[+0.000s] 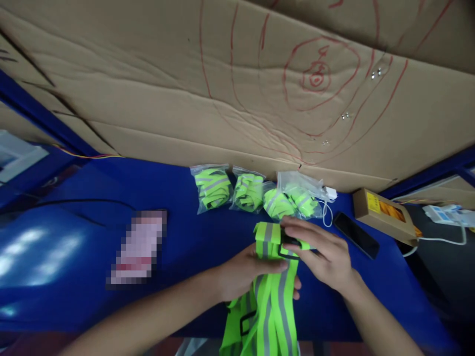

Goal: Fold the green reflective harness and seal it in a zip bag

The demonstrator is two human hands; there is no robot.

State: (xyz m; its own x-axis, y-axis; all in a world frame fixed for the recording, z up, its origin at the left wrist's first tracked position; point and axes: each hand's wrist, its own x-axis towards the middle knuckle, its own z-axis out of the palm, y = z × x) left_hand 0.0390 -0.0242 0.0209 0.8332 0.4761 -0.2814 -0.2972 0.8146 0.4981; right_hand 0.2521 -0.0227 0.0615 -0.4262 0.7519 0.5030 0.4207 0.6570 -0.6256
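Reflective straps [285, 306], over counter [200, 242] front edge: L hand [243, 272], fingers clamped round them; R hand [326, 252], fingers pinching webbing nr buckle [288, 256]. Poss. tangle/slip b/c lower lengths hang loose.

The bottom edge crops the green straps [284, 306]; pixelation masks a pink rectangle [139, 244].

Two bare, slender forearms [159, 312] with slim bare fingers [309, 230]

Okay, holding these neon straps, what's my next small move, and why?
I'd probably fold the hanging neon straps upward: your left hand grips them near the top, your right hand is at a black buckle, and long lengths dangle below, whereas the bagged straps are bundled.
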